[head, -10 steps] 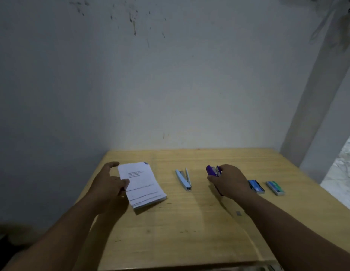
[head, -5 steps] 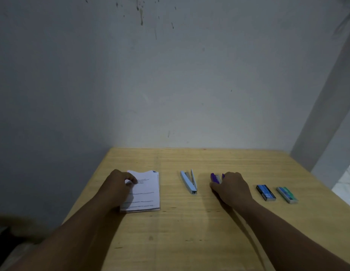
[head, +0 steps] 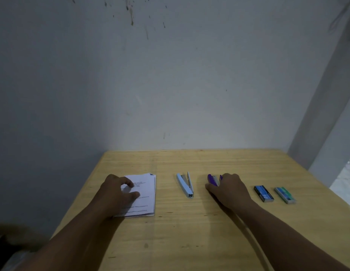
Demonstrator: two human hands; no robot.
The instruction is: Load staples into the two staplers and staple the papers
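The left hand [head: 116,194] lies flat on a small stack of printed papers [head: 144,194], fingers loosely spread and pressing the sheets down onto the wooden table [head: 189,231] rather than gripping them; most of the stack shows to the right of the fingertips. The right hand [head: 230,190] is curled over a purple stapler [head: 213,179], thumb on its near left side and fingers draped across the top, so only the far end shows beyond the knuckles; whether the grip is tight I cannot tell. Between the two hands a light blue stapler [head: 185,184] lies hinged open. Right of the right hand sit a blue staple box [head: 263,193] and, just beyond it, a green staple box [head: 285,195].
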